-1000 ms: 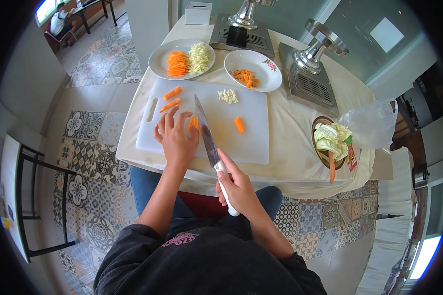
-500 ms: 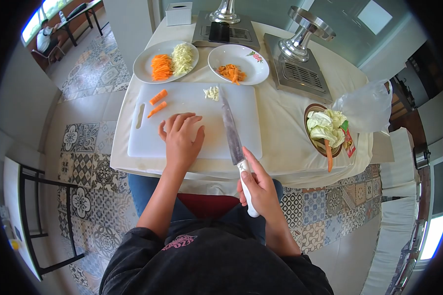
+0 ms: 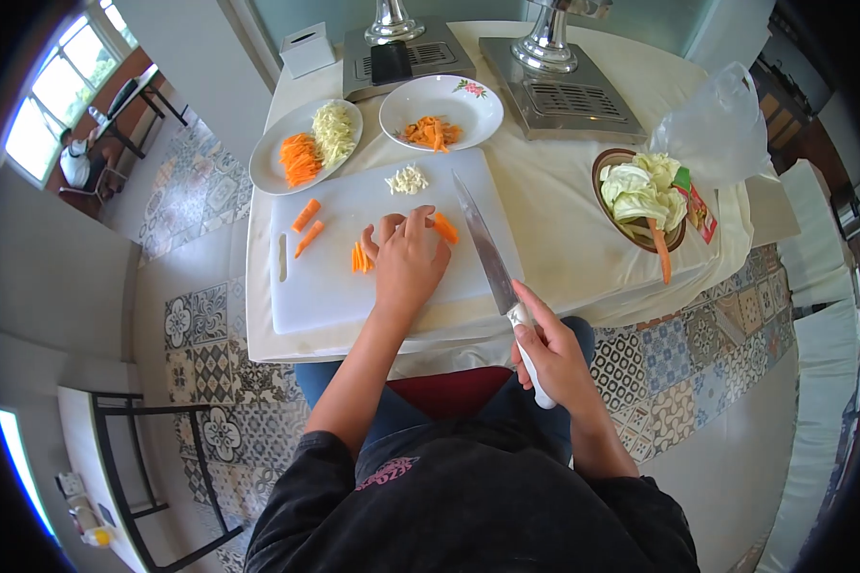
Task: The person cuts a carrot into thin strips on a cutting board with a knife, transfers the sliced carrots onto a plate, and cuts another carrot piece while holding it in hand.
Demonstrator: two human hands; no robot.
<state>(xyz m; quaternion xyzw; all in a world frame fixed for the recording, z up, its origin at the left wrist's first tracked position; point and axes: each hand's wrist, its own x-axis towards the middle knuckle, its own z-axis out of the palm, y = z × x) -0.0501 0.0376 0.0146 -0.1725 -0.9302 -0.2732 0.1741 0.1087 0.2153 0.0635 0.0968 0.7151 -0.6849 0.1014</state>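
My right hand [image 3: 554, 361] grips a kitchen knife [image 3: 487, 246] by its white handle, with the blade pointing away over the board's right side. My left hand [image 3: 409, 263] is palm down on the white cutting board [image 3: 325, 291], fingers bent and apart. Beside its outer fingers lie several carrot strips [image 3: 361, 258]. Another carrot piece [image 3: 444, 227] sits by the index finger and thumb; whether they touch is hard to tell. Two larger carrot pieces [image 3: 307, 216] rest at the left, and a small heap of chopped white bits [image 3: 407, 180] is farther back.
Behind the board stand a plate [image 3: 269, 176] of shredded carrot and cabbage and a flowered plate [image 3: 485, 116] with orange peelings. At right are a brown bowl [image 3: 604, 174] of cabbage and carrot, and a plastic bag [image 3: 712, 129]. Metal stands [image 3: 573, 100] are at the back. A person [image 3: 81, 162] sits far left.
The view has shifted. My left hand has moved right across the board, and carrot strips and a piece now show around it. The knife is still in my right hand.
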